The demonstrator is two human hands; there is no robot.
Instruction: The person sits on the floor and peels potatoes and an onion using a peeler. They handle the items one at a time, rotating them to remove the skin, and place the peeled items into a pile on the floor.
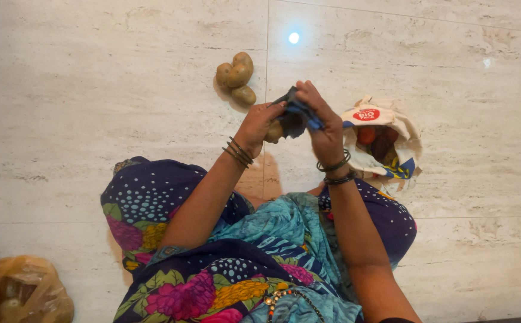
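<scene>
Potato (274, 131) pinched in our left hand (259, 124), above floor (93, 90); right hand (323, 128) clamps dark cloth (293, 116) against it. We judge wiping underway; next, turn potato. Pile of potatoes (236, 78) lies far.

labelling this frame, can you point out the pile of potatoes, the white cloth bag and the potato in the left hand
pile of potatoes (236, 76): head view, on the middle potato of the pile.
white cloth bag (362, 160): head view, on its folded white rim.
potato in the left hand (274, 133): head view, on the tan skin showing beside the fingers.
</scene>
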